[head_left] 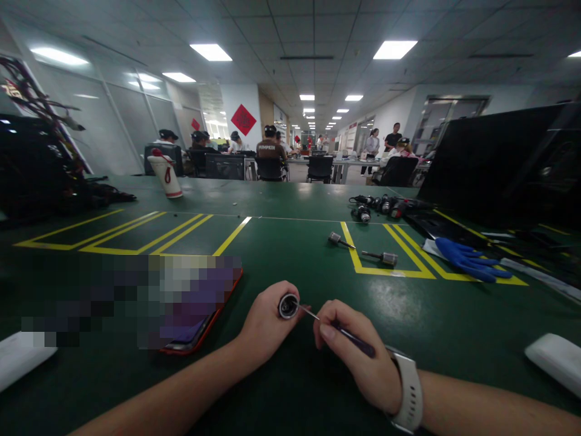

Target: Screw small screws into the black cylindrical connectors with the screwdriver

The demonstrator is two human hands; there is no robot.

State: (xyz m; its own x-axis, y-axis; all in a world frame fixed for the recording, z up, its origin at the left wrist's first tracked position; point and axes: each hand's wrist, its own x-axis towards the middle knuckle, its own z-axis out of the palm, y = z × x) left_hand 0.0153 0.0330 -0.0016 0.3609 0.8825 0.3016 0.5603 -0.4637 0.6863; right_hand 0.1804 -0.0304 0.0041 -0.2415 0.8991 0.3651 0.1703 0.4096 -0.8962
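My left hand [267, 321] is closed around a small round metal-rimmed cylinder [288, 306], whose open dark end faces me. In my right hand [358, 351], fingers are wrapped on a screwdriver [356, 341] with a dark handle and a thin metal shaft. The shaft's tip is at the rim of the cylinder; whether it reaches inside I cannot tell. Beyond my hands lie two small metal cylinders with thin shafts, one [339, 240] left of the yellow tape and another [381, 258] inside the taped box.
A phone with a red edge [200, 339], partly blurred, lies left. Blue gloves [467, 260] and dark cylindrical parts [376, 206] are on the right of the green table [281, 242]. A cup [166, 175] stands at the back left. People sit and stand at desks beyond.
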